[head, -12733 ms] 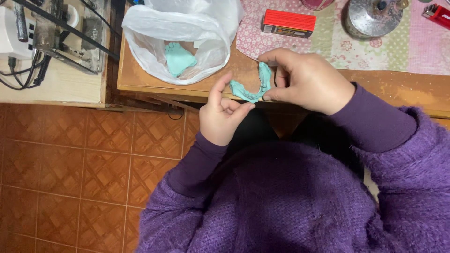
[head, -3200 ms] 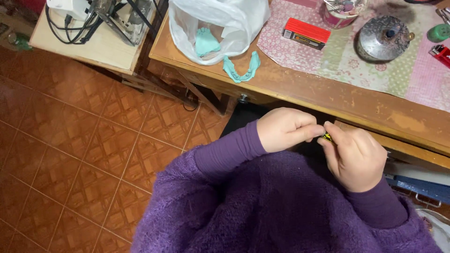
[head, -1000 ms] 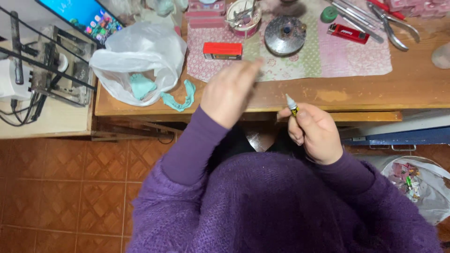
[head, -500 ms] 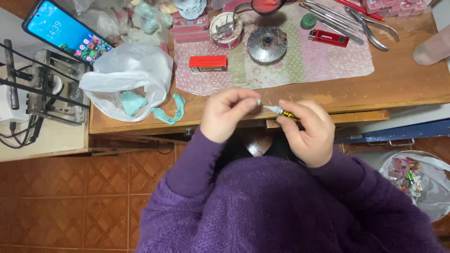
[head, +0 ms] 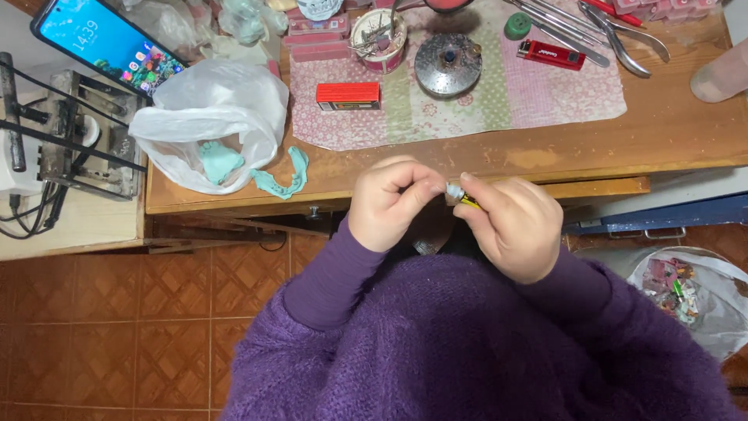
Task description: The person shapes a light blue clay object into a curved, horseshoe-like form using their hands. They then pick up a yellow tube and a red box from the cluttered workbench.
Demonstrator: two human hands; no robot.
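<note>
Both hands met just in front of the wooden desk edge. The right hand clamped a small yellow-handled tool; the left hand pinched its pale tip — apparently mid-fitting. The turquoise arch-shaped mould lay untouched on the desk, left.

Head camera, looking steeply down, near hands

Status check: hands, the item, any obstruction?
Left hand and right hand both pinch small yellow tool at desk edge. Nothing between them.
</note>
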